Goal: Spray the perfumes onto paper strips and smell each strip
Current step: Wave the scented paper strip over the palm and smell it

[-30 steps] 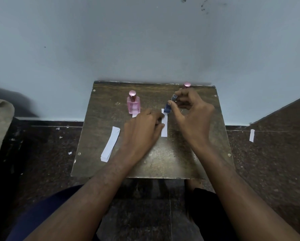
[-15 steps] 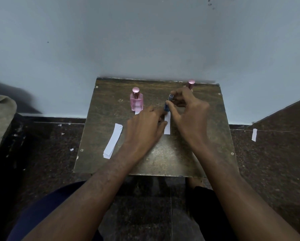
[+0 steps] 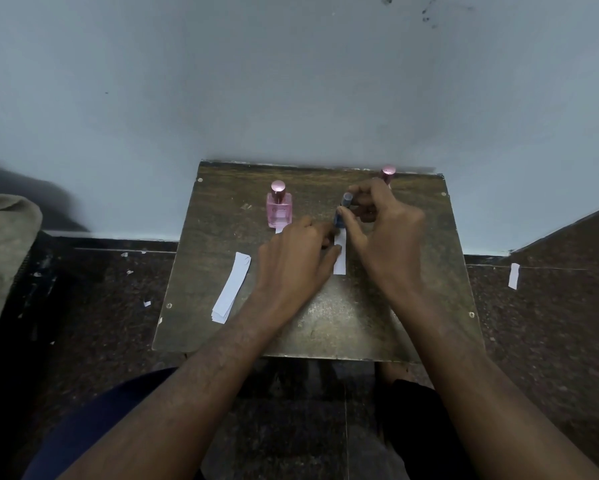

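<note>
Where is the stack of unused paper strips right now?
The stack of paper strips lies on the table's left side, left of the left hand.

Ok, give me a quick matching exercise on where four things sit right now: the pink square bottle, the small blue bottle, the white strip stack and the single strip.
Things:
1. pink square glass perfume bottle
2. small blue perfume bottle
3. stack of white paper strips
4. single white paper strip

Places:
A. left part of the table, untouched
B. under the left hand's fingertips
C. held in the right hand
D. standing at the back left

Pairs: 1-D, 2-C, 3-A, 4-B
</note>
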### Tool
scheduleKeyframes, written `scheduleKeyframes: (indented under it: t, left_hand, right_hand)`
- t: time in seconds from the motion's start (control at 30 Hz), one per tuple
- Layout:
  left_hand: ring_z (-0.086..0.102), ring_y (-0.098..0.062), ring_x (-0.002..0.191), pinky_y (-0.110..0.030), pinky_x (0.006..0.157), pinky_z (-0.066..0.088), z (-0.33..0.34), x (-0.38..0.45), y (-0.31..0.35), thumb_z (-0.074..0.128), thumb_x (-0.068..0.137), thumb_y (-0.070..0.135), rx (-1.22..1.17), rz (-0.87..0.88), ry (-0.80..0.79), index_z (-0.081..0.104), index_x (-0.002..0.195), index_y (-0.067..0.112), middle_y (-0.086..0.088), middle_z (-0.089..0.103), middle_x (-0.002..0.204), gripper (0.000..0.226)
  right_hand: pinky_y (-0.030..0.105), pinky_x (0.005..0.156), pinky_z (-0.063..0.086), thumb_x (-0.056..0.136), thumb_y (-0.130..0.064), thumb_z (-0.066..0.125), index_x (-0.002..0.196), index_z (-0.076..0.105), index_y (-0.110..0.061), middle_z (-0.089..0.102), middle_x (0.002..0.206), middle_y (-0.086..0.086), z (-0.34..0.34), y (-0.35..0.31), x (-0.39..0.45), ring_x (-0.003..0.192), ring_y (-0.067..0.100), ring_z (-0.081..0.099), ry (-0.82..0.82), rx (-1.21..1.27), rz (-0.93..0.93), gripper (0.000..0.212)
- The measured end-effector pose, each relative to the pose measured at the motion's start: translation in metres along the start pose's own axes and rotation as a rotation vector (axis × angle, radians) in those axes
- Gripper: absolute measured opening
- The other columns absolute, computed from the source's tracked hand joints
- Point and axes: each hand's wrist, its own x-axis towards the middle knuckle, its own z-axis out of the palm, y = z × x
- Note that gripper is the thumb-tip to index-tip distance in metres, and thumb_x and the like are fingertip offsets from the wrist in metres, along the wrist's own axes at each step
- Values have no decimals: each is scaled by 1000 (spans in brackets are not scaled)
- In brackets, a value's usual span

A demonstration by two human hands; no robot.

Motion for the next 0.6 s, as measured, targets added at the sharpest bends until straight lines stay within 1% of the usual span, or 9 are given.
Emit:
scheduleKeyframes:
  t: [0.07,0.13,0.17,0.27,0.37,0.43,0.5,0.53,0.6]
  left_hand:
    - [69,-18,103,-35,70,53,-1,0,1,62,103,45,-8,12,26,68,126,36,10,67,115,26]
    - [69,-17,101,-31,66,44,-4,-1,2,62,102,45,-8,9,52,70,121,38,13,67,113,22]
    - [69,-17,100,-31,65,43,-6,-2,1,62,101,45,-6,12,65,70,118,38,14,68,112,20]
    - [69,-14,92,-33,64,54,-10,-8,-3,65,97,44,-43,34,98,70,104,37,16,69,103,11]
    - [68,-7,85,-31,64,56,-19,-17,-10,69,94,46,-81,55,125,69,96,36,19,70,94,10]
    - [67,-4,85,-27,64,53,-27,-22,-18,71,95,47,-73,66,143,71,95,36,19,70,93,10]
    - [65,-4,84,-25,64,48,-38,-28,-30,71,95,46,-52,56,181,72,96,36,19,71,93,10]
    - [64,-3,85,-26,64,47,-43,-30,-38,71,96,46,-42,37,189,73,99,37,19,70,94,10]
    - [65,-4,90,-27,65,47,-54,-35,-57,70,97,44,-8,-10,172,73,111,40,20,69,101,15]
  right_hand:
    - [20,77,60,88,-14,86,110,71,-11,80,99,-6,0,-1,-1,83,6,75,-1,8,4,27]
    - [22,76,60,88,-16,86,110,71,-11,80,100,-5,0,-2,-1,82,6,75,0,11,0,28]
    - [21,76,59,88,-17,87,110,70,-10,80,100,-5,-1,-3,-1,82,6,75,1,14,-1,28]
    - [21,75,59,86,-21,90,111,70,-9,80,101,-3,-5,-5,-4,80,7,73,37,-6,-11,34]
    - [24,73,59,88,-24,89,113,70,-9,79,101,-1,-15,-9,-10,76,7,70,110,-44,-49,36]
    - [18,74,55,90,-21,88,111,71,-7,78,97,-1,-18,-13,-16,75,8,70,154,-43,-110,30]
    - [10,77,50,91,-18,86,107,72,-7,77,93,-1,-18,-21,-24,74,7,71,135,-44,-180,24]
    - [10,76,49,91,-17,85,105,73,-7,77,92,-1,-16,-24,-29,73,8,72,103,-42,-215,21]
    - [17,72,53,91,-15,85,103,73,-8,77,91,-1,-12,-34,-40,73,9,72,28,-25,-266,18]
